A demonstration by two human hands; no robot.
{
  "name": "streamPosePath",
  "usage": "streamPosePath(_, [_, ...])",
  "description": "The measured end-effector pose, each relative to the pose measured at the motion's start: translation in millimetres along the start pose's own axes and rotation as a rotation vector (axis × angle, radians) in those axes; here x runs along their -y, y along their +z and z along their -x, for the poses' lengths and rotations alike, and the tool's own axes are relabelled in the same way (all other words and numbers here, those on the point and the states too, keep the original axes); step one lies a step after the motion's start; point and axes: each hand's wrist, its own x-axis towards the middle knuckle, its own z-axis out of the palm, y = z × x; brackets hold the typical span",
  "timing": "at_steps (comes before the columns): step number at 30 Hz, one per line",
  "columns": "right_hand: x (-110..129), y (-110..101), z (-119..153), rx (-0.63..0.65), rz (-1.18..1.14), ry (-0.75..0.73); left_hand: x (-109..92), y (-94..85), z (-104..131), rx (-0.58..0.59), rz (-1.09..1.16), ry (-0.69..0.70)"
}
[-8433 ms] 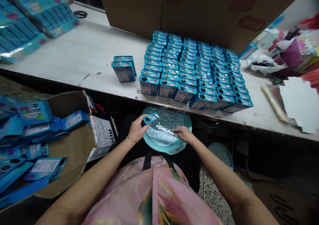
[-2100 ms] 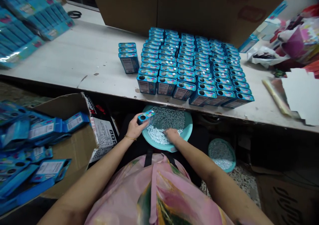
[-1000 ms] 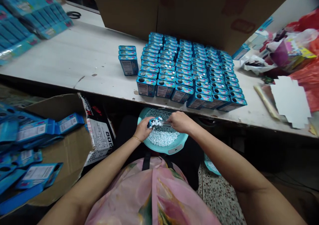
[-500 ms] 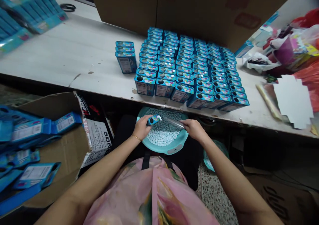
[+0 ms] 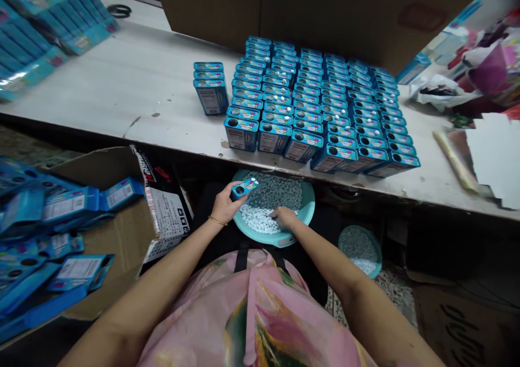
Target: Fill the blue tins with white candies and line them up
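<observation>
My left hand (image 5: pixel 227 202) is closed round a small blue box (image 5: pixel 244 188) with a dark round hole and a few white pieces on its top. It holds the box over the left side of a turquoise basin (image 5: pixel 309 194) on my lap. Small pale pieces (image 5: pixel 260 220) fill the basin. My right hand (image 5: pixel 283 217) reaches into them; its fingertips are partly buried, and whether it holds anything is hidden. Rows of similar blue boxes (image 5: pixel 306 139) stand on the white table, with a short row (image 5: pixel 212 97) to their left.
An open carton (image 5: pixel 117 231) of blue boxes is at the lower left. Wrapped blue packs (image 5: pixel 36 42) and black scissors (image 5: pixel 119 11) lie on the table's left. A large cardboard box (image 5: pixel 309 15) stands behind the rows. A smaller basin (image 5: pixel 377 253) sits below right.
My right hand has moved left and down into the pale pieces; the clear tool it held is no longer visible. My left hand has shifted slightly left and up with the box.
</observation>
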Motion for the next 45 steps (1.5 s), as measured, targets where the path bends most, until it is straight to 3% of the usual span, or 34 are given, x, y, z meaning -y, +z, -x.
streamPosePath(4, [-22,-23,10,0.059,-0.101,-0.044,2,-0.7,-1,-0.006,-0.003,-0.006])
streamPosePath(7, [-25,-51,28,0.039,-0.215,-0.069,5,2.3,-4,-0.006,-0.003,-0.008])
streamPosePath(11, [-7,-97,52,-0.028,-0.322,-0.127,5,11.4,-6,0.033,0.008,0.014])
streamPosePath(16, [34,-136,64,-0.057,-0.117,-0.155,1,23.1,-4,0.110,0.010,0.099])
streamPosePath(21, [70,-152,66,-0.068,0.240,-0.105,4,26.9,-3,0.119,-0.041,0.168])
streamPosePath(25, [93,-158,65,-0.026,0.358,-0.034,6,28.2,-4,0.126,-0.056,0.194])
streamPosePath(28, [97,-163,68,-0.033,0.408,-0.004,6,28.1,-4,0.130,-0.040,0.204])
streamPosePath(30, [86,-165,73,-0.050,0.401,-0.015,5,25.7,-3,0.110,-0.021,0.186])
streamPosePath(33, [50,-154,75,-0.082,0.306,-0.067,6,18.8,-2,0.060,0.011,0.129])
streamPosePath(37, [7,-104,50,-0.115,0.218,0.048,8,9.7,-1,0.039,0.022,0.073])
streamPosePath(40, [5,-54,22,-0.062,0.256,0.165,9,7.2,0,0.046,0.016,0.054])
streamPosePath(43, [18,-15,4,0.012,0.250,0.116,7,7.2,0,0.046,0.007,0.051])
streamPosePath(45, [23,-1,0,0.056,0.238,0.068,6,7.4,-1,0.037,-0.004,0.041])
